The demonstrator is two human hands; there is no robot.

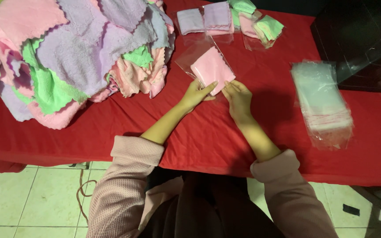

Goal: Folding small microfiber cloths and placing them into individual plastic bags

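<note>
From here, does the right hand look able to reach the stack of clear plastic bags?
Probably yes: the right hand sits beside the stack of clear plastic bags, with only bare red tablecloth between.

Folded pink cloth [211, 68] half inside a clear plastic bag [198, 55], pinched at its near edge by the left hand [196, 93] and right hand [238, 95]. Red table [208, 132] beneath. Heap of loose cloths [73, 53] far left; stack of empty bags [322, 100] right; bagged cloths [228, 20] beyond.
</note>
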